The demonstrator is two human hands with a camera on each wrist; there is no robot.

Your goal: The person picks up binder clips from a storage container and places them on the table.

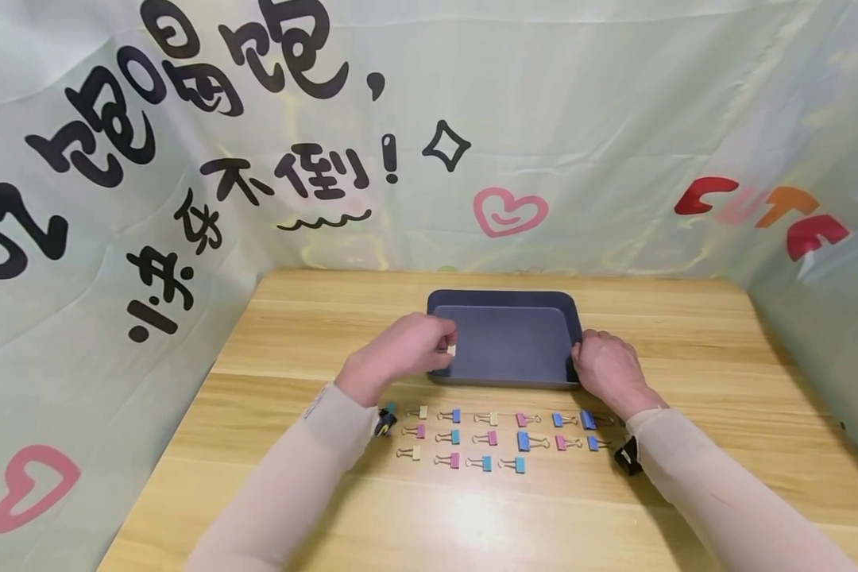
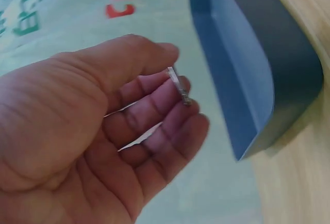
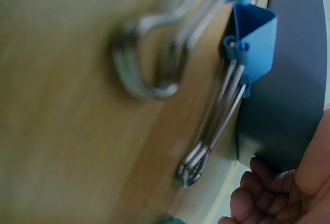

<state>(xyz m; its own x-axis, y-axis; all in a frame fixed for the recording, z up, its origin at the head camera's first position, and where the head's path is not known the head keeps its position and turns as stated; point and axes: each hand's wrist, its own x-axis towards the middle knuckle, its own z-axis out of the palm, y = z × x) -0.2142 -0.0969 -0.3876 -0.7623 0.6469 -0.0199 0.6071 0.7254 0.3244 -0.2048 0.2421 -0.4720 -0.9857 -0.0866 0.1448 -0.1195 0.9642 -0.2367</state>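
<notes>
In the head view my left hand (image 1: 418,343) reaches over the left end of a dark blue-grey tray (image 1: 504,342). Its thumb and fingers pinch a small pale yellow binder clip (image 1: 451,349), seen edge-on with a metal glint in the left wrist view. My right hand (image 1: 610,367) grips the tray's right side near the front corner, its fingers curled at the wall. Binder clips in pink, yellow and blue lie in rows in front of the tray, among them a blue clip (image 3: 258,43) close to the tray wall in the right wrist view.
The wooden table (image 1: 314,318) carries the tray and clips. Black wrist devices (image 1: 628,457) show at both sleeves. A pale printed curtain (image 1: 586,119) encloses the back and sides of the table.
</notes>
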